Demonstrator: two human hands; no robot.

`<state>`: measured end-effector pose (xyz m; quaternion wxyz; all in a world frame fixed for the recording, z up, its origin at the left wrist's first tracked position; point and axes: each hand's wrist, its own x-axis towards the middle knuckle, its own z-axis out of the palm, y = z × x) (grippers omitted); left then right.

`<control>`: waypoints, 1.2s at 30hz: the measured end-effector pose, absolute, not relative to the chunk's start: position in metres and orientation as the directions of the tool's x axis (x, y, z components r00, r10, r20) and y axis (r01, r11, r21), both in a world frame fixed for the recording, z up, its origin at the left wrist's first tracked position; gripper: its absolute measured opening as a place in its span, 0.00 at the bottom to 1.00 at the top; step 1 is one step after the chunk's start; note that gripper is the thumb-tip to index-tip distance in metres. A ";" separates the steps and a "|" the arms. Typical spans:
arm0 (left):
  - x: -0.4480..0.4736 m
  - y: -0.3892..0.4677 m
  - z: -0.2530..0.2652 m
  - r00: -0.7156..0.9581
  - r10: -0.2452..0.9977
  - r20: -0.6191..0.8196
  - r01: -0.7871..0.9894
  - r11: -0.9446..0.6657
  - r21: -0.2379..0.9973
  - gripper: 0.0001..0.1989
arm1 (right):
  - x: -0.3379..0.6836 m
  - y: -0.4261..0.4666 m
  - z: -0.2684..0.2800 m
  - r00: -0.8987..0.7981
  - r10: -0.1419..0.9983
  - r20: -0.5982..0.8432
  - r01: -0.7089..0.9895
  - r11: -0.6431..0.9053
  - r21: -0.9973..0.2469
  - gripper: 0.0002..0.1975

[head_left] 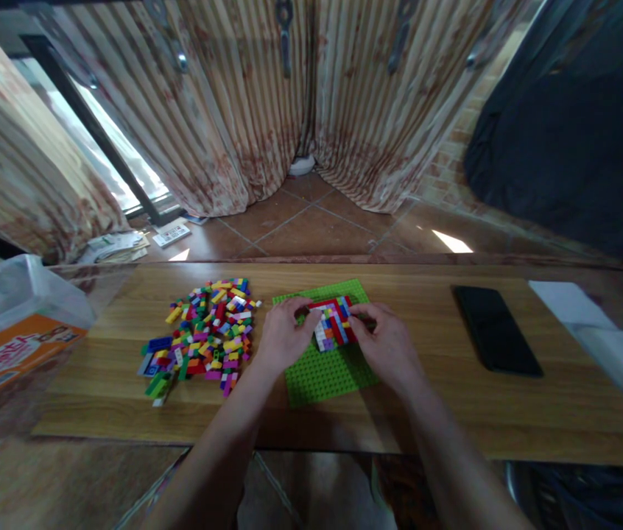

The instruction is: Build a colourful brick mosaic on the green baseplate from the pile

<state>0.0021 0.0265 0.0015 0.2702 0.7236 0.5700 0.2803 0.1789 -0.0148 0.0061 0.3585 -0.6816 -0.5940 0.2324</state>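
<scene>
A multicoloured toy-brick build [333, 322], with red, white, blue, purple and yellow pieces, sits over a green studded baseplate [328, 375] in the middle of the table. At its left side, my left hand [285, 335] is closed, thumb and fingers on the build's edge. My right hand [389, 344] pinches the opposite edge between thumb and forefinger. The fingers cover parts of both sides. Whether the build is pressed onto the plate or just lies there, I cannot tell.
A loose pile of small coloured bricks [212, 331] lies left of the baseplate. Farther left stands a clear plastic box [24, 294] with an orange label. A black tablet or phone [493, 329] rests on the wooden table [422, 287] at right, near white paper [571, 303].
</scene>
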 end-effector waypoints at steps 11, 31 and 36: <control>0.010 0.025 0.007 0.143 0.986 0.085 0.710 -0.162 0.686 0.10 | 0.179 -0.015 0.007 0.180 0.976 0.124 0.671 -0.029 -0.741 0.11; 0.009 0.017 0.001 0.131 0.979 0.158 0.746 -0.202 0.635 0.11 | 0.174 -0.026 0.002 0.184 0.972 0.143 0.675 -0.019 -0.738 0.13; -0.012 0.024 0.006 0.087 0.979 0.183 0.810 -0.177 0.560 0.14 | 0.176 -0.025 -0.001 0.150 0.980 0.127 0.669 -0.006 -0.743 0.13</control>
